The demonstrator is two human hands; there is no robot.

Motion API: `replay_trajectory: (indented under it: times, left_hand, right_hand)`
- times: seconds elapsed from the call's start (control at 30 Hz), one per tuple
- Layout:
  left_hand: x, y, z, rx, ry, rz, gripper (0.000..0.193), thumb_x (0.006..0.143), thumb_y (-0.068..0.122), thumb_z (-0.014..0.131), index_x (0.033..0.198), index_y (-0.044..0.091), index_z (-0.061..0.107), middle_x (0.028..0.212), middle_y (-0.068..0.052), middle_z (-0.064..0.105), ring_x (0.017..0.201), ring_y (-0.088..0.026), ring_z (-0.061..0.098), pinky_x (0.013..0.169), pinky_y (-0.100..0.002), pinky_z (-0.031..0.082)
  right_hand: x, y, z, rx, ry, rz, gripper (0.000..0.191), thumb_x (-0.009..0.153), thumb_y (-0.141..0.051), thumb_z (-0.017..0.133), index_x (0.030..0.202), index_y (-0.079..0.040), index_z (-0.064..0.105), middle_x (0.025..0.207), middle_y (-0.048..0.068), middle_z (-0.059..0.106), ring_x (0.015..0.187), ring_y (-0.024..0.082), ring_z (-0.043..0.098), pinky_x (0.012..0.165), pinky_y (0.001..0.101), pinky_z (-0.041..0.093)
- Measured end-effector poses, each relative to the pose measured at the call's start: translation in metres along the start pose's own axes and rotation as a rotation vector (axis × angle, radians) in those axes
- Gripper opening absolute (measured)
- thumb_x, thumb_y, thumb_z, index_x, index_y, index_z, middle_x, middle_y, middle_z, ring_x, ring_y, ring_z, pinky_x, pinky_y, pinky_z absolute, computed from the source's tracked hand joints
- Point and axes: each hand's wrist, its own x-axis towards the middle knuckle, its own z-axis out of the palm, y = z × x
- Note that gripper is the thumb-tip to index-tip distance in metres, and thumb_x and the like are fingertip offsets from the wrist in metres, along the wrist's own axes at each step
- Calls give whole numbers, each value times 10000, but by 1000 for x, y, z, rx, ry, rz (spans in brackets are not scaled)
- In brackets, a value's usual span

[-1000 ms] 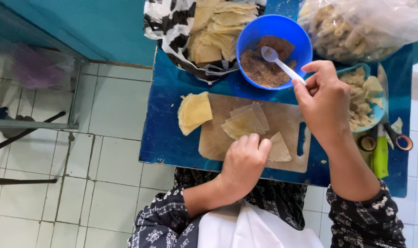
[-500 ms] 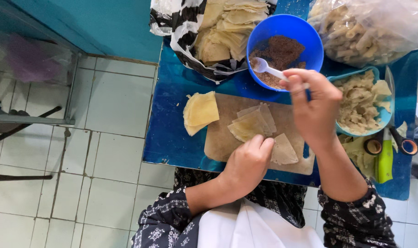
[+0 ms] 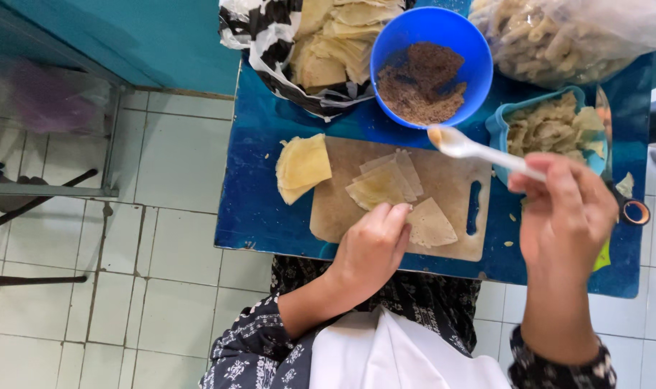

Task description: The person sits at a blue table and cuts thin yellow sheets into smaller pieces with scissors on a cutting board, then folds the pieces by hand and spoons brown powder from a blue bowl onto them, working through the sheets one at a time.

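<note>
Here you are at the blue table (image 3: 270,209), one thin wrapper under your fingers and a loaded spoon in the air.
On the wooden board (image 3: 443,180), your left hand (image 3: 371,248) presses flat on the wrapper (image 3: 382,186). Your right hand (image 3: 562,212) grips the white spoon (image 3: 472,148), which carries a little filling, near the blue bowl (image 3: 429,32) of brown filling. If you tip the spoon, I think the filling could drop on the table.

A clear plastic bag (image 3: 566,36) bulging with pale pieces lies just right of the blue bowl (image 3: 432,29). Left of the bowl, a black-and-white patterned bag (image 3: 259,32) holds stacked yellowish sheets. No labels, signs or screens.
</note>
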Motion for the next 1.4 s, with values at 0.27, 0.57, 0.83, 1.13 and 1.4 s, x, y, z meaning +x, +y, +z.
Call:
replay_trajectory:
  times: [0.27,0.57,0.83,1.13,1.4]
  left_hand:
    - [-3,6,6,-22,15,-8,295,951,30,658,1236,9,586,993,-173,613,890,-376,656,757,-431,543]
    - [-2,9,4,-189,58,-15,348,960,-38,650,1296,10,572,1035,-171,641,890,-341,682,779,-388,564]
    - [-1,3,6,-332,25,-19,423,974,-38,638,1384,15,548,1025,-161,660,902,-324,694,790,-378,569]
    - [0,0,11,-152,56,61,290,954,14,683,1232,14,601,1122,-168,633,950,-366,678,801,-423,558]
    - [6,-6,1,-195,-21,13,120,947,32,686,1059,29,646,1170,-155,609,963,-362,678,790,-422,561]
  right_hand:
    - [-93,-14,-32,-363,-56,28,212,1147,-60,525,1170,112,647,1046,168,707,943,222,703,891,315,559]
    - [-96,-38,-20,-1090,-680,-754,201,893,-19,714,1086,33,706,1012,145,717,924,280,700,834,401,527]
    - [-72,-50,-2,-1190,-639,-1026,255,866,45,787,1106,7,711,1017,124,708,893,272,675,817,418,523]
    - [70,5,91,-894,-244,-598,142,1199,-28,618,1322,-11,686,1024,144,694,941,294,691,853,388,525]
    - [18,-25,64,-1245,-275,-483,85,1081,-99,657,1058,-18,668,1016,136,649,992,321,623,871,412,465]
